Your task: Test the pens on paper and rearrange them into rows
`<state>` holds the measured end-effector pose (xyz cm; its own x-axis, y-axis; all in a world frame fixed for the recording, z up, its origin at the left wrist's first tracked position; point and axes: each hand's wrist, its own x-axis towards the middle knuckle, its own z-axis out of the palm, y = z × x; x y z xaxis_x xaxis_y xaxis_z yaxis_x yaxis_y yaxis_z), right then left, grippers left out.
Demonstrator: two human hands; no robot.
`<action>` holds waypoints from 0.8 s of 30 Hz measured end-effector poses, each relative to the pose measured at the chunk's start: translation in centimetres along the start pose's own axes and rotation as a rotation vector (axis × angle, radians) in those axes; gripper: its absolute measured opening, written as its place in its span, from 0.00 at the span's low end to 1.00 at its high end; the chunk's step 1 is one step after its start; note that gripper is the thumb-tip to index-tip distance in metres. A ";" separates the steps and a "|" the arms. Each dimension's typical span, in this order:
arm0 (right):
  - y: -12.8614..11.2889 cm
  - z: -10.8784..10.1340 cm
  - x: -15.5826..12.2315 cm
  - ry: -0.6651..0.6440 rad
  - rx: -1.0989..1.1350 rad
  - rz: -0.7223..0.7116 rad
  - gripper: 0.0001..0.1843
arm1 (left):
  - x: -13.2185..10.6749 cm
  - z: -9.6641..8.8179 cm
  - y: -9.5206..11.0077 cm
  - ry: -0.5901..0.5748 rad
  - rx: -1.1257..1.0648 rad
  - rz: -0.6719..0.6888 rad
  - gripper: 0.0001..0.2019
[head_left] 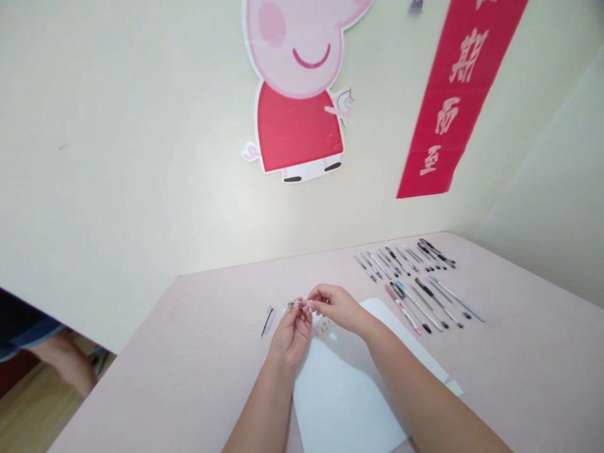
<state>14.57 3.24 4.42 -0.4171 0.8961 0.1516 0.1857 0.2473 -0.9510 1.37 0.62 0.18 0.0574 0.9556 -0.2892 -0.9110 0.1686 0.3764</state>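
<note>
My left hand [293, 333] is raised over the far left corner of a white paper sheet [349, 396], its fingers closed on a small clear and dark pen part [293, 304]. My right hand [336, 307] meets it from the right, thumb and forefinger pinched at the right end of the same small part. Fingers hide most of the part, so its exact shape cannot be made out. Several tiny dark pieces or marks [323, 327] show on the paper just beneath the hands. Left of my left hand, a thin dark pen piece [267, 321] lies on the table.
A back row of pens and pen parts [406, 259] lies on the pink table [198, 377] near the wall. A nearer row of pens [431, 305] lies right of the paper. A small paper scrap [454, 387] touches the sheet's right side. A person's leg [66, 362] shows at far left.
</note>
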 end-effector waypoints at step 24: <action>-0.6 -1.9 0.1 0.209 -0.164 -0.078 0.09 | 0.2 0.1 4.6 0.150 1.010 0.689 0.08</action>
<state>16.10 3.87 5.55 -0.2468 0.9243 0.2911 0.3085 0.3597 -0.8806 -2.81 1.56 1.93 -0.4187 0.8928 0.1662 -0.0038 -0.1847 0.9828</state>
